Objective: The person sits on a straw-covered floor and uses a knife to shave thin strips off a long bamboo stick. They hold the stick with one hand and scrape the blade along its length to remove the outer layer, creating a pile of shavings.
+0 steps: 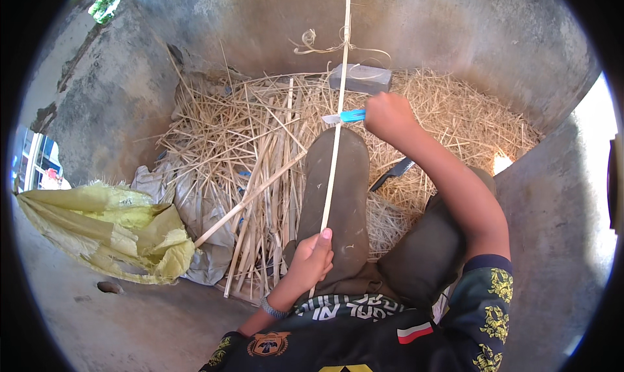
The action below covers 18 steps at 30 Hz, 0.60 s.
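Observation:
A long, pale strip that looks like split bamboo [331, 183] runs from my lap over my raised knee and up past the far wall. My left hand [312, 260] is closed around its near end, thumb lying along the top. In my right hand [390, 118] is a blue-handled utility knife [351, 116], its blade against the strip just beyond my knee. Thin curled shavings [311, 41] cling to the strip higher up.
Strips and shavings [260, 131] cover the floor. A grey block [361, 78] lies near the curved concrete wall [442, 21]. A black-handled knife [392, 173] rests between my legs. At left is a yellow woven sack [110, 229].

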### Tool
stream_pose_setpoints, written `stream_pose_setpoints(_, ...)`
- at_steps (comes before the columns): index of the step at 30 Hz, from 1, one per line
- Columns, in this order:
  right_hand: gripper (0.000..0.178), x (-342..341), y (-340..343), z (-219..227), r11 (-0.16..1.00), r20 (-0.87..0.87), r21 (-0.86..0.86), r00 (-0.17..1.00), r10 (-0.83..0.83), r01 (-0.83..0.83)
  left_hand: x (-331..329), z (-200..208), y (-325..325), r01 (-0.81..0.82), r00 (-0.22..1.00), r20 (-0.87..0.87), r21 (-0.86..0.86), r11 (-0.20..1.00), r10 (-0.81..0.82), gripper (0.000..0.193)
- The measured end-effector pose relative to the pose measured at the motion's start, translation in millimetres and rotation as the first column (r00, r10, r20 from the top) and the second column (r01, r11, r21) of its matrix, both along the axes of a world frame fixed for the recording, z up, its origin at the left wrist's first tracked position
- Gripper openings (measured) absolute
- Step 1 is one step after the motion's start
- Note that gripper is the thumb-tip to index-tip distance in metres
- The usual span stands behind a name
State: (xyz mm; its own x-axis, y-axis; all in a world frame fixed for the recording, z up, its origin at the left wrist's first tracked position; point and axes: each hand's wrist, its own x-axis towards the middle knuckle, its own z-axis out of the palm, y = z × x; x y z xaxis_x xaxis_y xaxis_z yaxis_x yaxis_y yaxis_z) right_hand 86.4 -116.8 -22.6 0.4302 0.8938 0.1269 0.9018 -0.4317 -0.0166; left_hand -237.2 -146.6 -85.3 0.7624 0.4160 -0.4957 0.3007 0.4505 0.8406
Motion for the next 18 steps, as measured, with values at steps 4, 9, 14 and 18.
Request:
stream_pose_setpoints(4, 0.016, 27, 17, -3, 0.988, -0.017, 0.101, 0.993, -0.119, 0.120, 0, 4, -3, -0.020, 1.000, -0.009, 0.025, 0.999, 0.020, 0.049)
stream_pose_setpoints(9, 0.019, 79, 21, -5, 0.910, -0.078, 0.222, 0.937, -0.341, 0.350, 1, 4, -3, 0.022, 1.000, -0.007, 0.037, 0.999, -0.022, 0.047)
stream_pose_setpoints(14, 0.021, 94, 12, 8, 0.846, -0.147, 0.248, 0.881, -0.449, 0.472, -2, -2, -8, 0.027, 1.000, 0.011, 0.044, 0.999, -0.027, 0.044)
stream_pose_setpoints(18, 0.019, 59, 17, -2, 0.915, -0.189, 0.220, 0.935, -0.299, 0.337, -4, -4, -9, 0.008, 1.000, 0.014, 0.076, 0.997, -0.009, 0.046)
